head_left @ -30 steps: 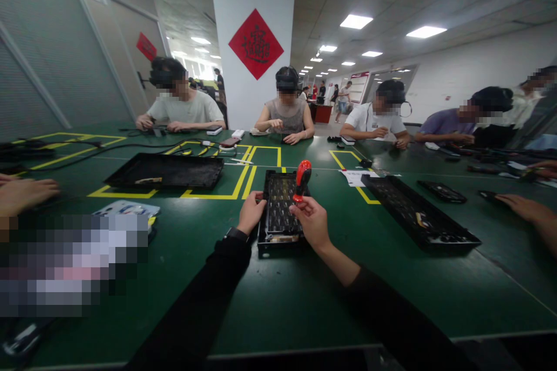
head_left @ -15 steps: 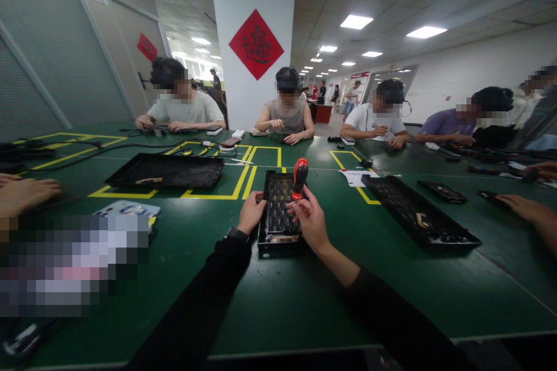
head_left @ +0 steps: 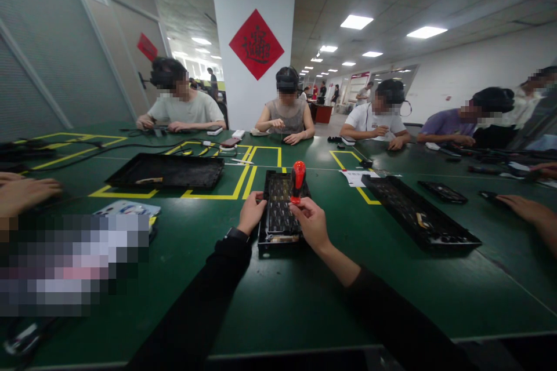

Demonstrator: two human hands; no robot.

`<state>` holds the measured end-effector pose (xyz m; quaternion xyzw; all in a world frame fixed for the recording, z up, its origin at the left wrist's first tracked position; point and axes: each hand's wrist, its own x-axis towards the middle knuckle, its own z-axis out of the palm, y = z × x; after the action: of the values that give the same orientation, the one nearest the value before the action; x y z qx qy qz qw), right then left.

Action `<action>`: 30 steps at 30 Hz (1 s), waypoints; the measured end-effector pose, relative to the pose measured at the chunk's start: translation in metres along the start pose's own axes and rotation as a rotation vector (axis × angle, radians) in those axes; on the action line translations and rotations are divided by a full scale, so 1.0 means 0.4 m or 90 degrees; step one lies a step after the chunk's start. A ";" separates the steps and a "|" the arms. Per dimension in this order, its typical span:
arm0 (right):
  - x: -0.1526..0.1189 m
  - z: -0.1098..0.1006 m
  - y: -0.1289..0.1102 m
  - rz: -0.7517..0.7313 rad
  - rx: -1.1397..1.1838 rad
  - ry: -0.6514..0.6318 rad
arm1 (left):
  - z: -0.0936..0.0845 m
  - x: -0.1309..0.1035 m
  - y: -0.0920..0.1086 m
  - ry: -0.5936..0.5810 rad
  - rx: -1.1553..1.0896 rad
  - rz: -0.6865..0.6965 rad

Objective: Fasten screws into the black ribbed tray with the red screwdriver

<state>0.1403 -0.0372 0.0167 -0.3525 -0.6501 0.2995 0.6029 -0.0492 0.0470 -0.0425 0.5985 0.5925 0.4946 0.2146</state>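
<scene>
A black rectangular tray-like casing with rows of small dark parts inside lies in front of me on the green table. My left hand grips its left edge. A screwdriver with a red and black handle stands nearly upright over the casing's right side, its tip hidden. The fingers of my right hand pinch it at the red base of the handle. Near the casing's front edge lies a pale strip.
Black trays lie at the left and right, with a smaller dark part beyond. White paper is near the right tray. Co-workers sit across the table; other people's hands show at both sides. Cables run along the left.
My right hand's fingers have drawn together at the base of the screwdriver handle, and the handle has shifted slightly left and down. My left hand has stayed in place.
</scene>
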 end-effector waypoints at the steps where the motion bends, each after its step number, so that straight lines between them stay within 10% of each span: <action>1: 0.000 -0.001 -0.003 -0.003 -0.004 -0.012 | 0.000 0.000 0.001 0.000 -0.001 -0.001; 30: 0.001 0.002 0.012 0.062 0.038 0.012 | 0.000 0.000 0.002 0.000 -0.003 -0.015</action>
<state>0.1398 -0.0341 0.0130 -0.3683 -0.6172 0.3447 0.6038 -0.0489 0.0467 -0.0419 0.5908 0.5987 0.4932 0.2218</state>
